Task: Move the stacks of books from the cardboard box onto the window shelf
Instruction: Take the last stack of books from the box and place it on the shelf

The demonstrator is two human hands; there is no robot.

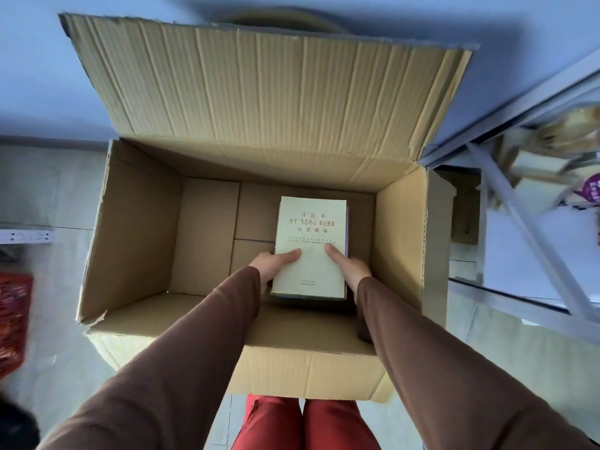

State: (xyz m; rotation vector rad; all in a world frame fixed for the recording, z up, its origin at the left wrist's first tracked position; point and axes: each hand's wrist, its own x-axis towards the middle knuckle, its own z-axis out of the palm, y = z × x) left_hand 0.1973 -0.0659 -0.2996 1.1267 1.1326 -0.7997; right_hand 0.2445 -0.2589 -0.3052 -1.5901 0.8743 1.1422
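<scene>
A large open cardboard box [136, 228] stands on the floor in front of me, its far flap raised. Inside it, toward the right, is a stack of books [311, 228] topped by a pale yellow cover with red print. My left hand [274, 264] grips the stack's left side, thumb lying on the top cover. My right hand [349, 266] grips its right side, thumb also on the cover. Both arms, in brown sleeves, reach down into the box. The books under the top one are mostly hidden.
A white metal frame with a glass pane [526, 222] stands to the right of the box, cluttered items behind it. A red plastic basket [13, 319] sits at the far left. My red trouser legs [305, 423] are just below the box's near wall.
</scene>
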